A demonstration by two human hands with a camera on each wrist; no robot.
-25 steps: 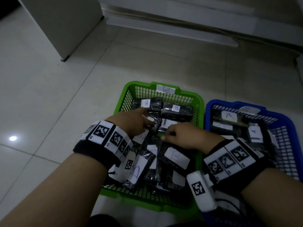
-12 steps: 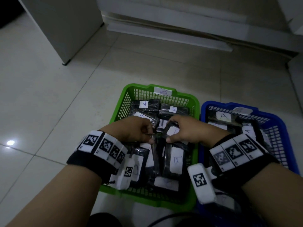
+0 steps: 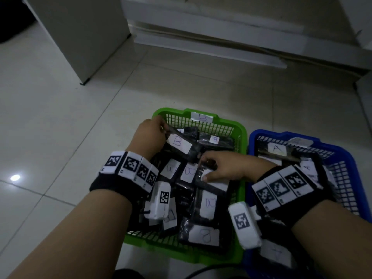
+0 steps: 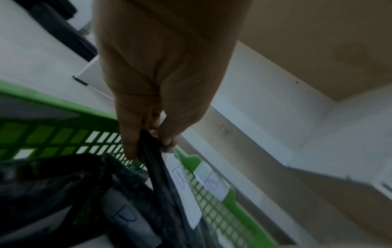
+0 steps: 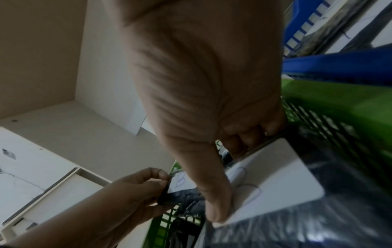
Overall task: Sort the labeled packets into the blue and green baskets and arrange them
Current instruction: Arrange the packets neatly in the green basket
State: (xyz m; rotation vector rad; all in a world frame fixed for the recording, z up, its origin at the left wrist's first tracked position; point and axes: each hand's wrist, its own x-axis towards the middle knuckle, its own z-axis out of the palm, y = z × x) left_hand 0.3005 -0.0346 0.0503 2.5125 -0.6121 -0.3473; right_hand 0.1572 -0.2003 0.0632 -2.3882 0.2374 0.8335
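A green basket (image 3: 242,129) tagged B is full of black packets with white B labels. My left hand (image 3: 155,131) pinches the end of one B packet (image 3: 181,144) near the basket's far left corner; the pinch shows in the left wrist view (image 4: 157,139). My right hand (image 3: 213,168) grips another B packet (image 3: 218,184) in the basket's middle, thumb on its white label (image 5: 273,181), fingers curled over its far edge. The blue basket (image 3: 356,158) to the right holds packets labelled A (image 3: 277,149).
Both baskets stand side by side on a pale tiled floor (image 3: 60,137). A white cabinet (image 3: 80,33) stands at the far left and a low white ledge (image 3: 211,45) runs along the wall behind. A black cable (image 3: 201,271) lies near the bottom edge.
My left hand has lifted a B packet out of the pile toward the basket's far left corner. My right hand has shifted onto another packet in the middle.
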